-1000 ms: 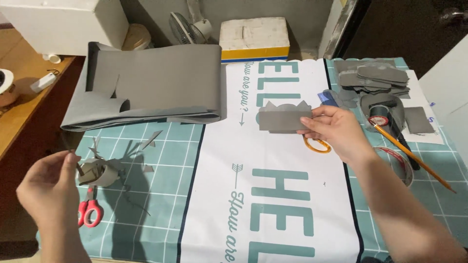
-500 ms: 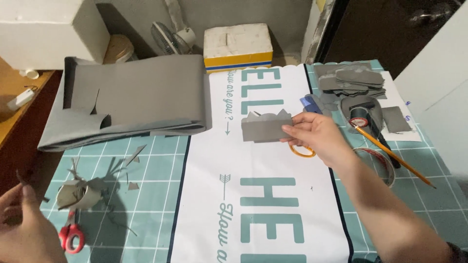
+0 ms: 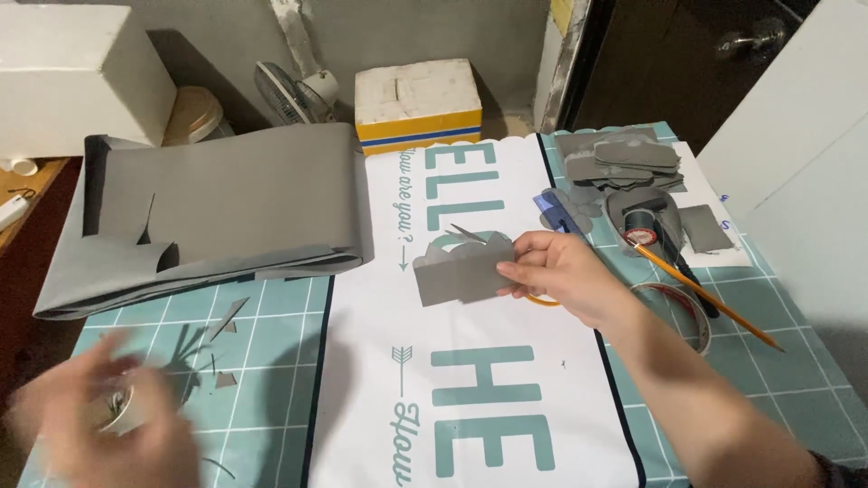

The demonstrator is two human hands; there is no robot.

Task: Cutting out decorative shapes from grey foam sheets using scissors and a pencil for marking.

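Right hand pinches a grey cut-out piece by its right end, thumb on the near face, fingers curled behind. Grip is closed on the piece. Piece is roughly rectangular with a scalloped top edge; long axis runs left-right, tilted slightly so the right end sits higher. Free end points toward the left edge of the table. It is held above the white banner, about mid-table, slightly toward the far edge.

An orange loop shows just under the right hand; cannot tell what it belongs to.

Left hand is at the near left corner, heavily motion-blurred. Something small and pale sits at it; cannot tell whether the fingers are closed on it or open.

Around:
- teal cutting mat under the banner, with small grey scraps near the left hand
- large folded grey sheet along the far left of the mat, notches cut in its left part
- stack of grey cut shapes at the far right corner
- yellow pencil lying diagonally by the right edge, next to a clear tape ring
- white box with yellow and blue base beyond the far edge of the banner
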